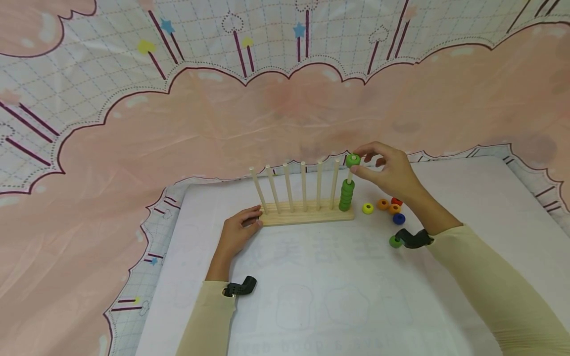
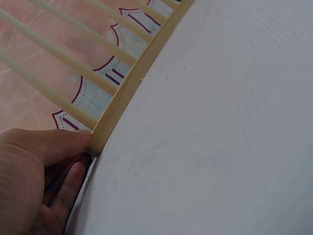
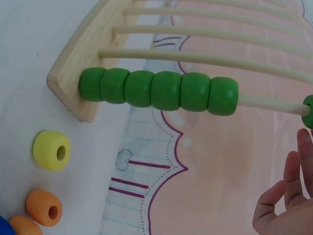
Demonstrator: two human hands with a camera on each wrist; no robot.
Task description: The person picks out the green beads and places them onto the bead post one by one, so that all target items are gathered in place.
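Observation:
A wooden peg rack has a long flat base point(image 1: 307, 217) and a row of upright pegs point(image 1: 288, 188). My left hand point(image 1: 235, 232) holds the left end of the base, its fingertips on the end corner in the left wrist view. At the other end, my right hand point(image 1: 389, 170) pinches a green bead point(image 1: 353, 160) at the top of the rightmost peg. That bead is threaded on the peg's tip. Below it, several green beads point(image 3: 165, 91) sit stacked against the base on the same peg, with a length of bare peg between. The other pegs carry no beads.
Loose beads lie right of the rack: a yellow bead point(image 1: 367, 208), two orange ones, a red bead point(image 1: 397, 201) and a blue bead point(image 1: 399, 218). Nearer me, a green bead point(image 1: 395, 242) is partly behind the right wrist's black strap. A patterned cloth hangs behind the white table point(image 1: 311, 287).

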